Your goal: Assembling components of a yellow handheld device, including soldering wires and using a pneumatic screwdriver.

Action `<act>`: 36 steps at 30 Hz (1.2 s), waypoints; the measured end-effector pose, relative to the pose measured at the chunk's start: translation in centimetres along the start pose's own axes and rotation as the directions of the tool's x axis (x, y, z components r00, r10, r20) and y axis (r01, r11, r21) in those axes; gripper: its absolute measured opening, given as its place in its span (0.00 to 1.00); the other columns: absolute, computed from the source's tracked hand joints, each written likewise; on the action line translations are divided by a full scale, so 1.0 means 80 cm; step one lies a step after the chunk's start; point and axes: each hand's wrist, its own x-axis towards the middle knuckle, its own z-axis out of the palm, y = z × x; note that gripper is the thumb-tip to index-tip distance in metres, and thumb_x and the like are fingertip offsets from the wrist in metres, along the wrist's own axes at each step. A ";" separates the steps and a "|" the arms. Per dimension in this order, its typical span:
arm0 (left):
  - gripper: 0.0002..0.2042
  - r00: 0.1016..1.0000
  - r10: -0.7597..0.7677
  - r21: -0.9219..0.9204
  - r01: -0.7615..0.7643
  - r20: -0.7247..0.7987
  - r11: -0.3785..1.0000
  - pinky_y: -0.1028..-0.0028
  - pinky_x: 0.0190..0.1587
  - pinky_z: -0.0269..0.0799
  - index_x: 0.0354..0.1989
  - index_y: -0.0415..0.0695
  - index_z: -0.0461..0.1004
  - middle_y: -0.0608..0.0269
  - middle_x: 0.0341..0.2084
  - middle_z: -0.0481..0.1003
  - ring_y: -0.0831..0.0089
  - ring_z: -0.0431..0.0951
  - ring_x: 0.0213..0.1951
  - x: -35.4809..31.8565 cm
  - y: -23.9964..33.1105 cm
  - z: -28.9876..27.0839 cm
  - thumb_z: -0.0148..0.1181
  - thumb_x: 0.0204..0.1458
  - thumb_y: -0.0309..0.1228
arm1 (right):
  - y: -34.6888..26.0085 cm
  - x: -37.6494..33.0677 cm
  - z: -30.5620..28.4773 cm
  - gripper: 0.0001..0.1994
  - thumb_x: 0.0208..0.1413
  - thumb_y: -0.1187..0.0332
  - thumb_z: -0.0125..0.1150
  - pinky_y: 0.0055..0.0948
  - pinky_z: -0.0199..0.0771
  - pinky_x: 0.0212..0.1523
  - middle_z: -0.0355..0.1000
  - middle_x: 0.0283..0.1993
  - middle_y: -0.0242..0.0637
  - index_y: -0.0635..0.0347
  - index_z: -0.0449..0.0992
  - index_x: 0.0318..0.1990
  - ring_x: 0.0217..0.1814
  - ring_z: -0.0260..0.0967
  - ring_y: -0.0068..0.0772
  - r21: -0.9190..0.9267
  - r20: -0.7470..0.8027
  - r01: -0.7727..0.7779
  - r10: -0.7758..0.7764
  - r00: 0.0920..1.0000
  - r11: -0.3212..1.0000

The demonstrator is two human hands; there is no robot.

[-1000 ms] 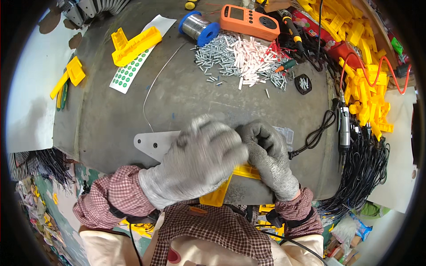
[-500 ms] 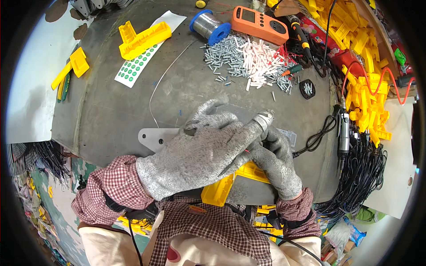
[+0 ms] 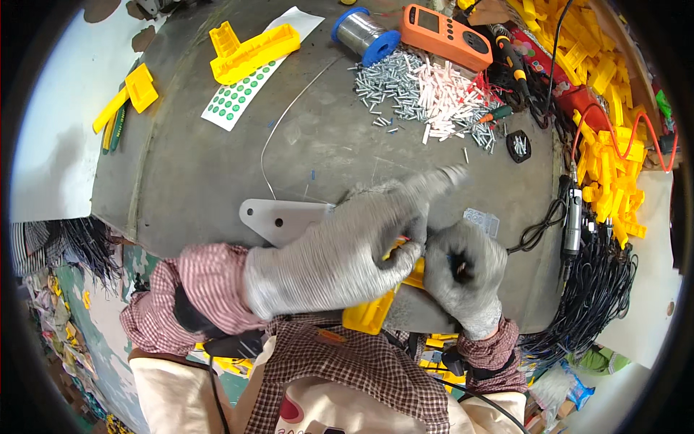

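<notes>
I see my grey-gloved left hand (image 3: pixel 340 253) and right hand (image 3: pixel 463 271) both clamped on a yellow moulded plastic housing (image 3: pixel 372 312) at the near edge of the grey metal bench (image 3: pixel 217 173), likely light, stiff, slick, best gripped by its long edges, with the silvery screw pile (image 3: pixel 387 83) beyond.

Left hand (image 3: pixel 340 249) in grey knit glove is lying over a yellow moulded plastic housing (image 3: pixel 372 312) at the grey worktable's (image 3: pixel 217 181) near edge. Right hand (image 3: pixel 463 271), likewise gloved, is gripping the housing's right end. A flat grey metal bracket (image 3: pixel 278 217) is lying just beside the left hand.
</notes>
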 end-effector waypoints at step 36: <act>0.37 0.997 -0.030 0.104 0.038 -0.076 0.994 0.57 0.63 0.66 0.70 0.43 0.58 0.50 0.62 0.68 0.60 0.71 0.63 0.008 -0.006 -0.006 0.62 0.49 0.15 | 0.008 0.006 -0.022 0.14 0.52 0.69 0.67 0.38 0.77 0.42 0.75 0.40 0.41 0.60 0.78 0.47 0.43 0.77 0.45 -0.281 0.267 0.106 -0.029 0.963 0.954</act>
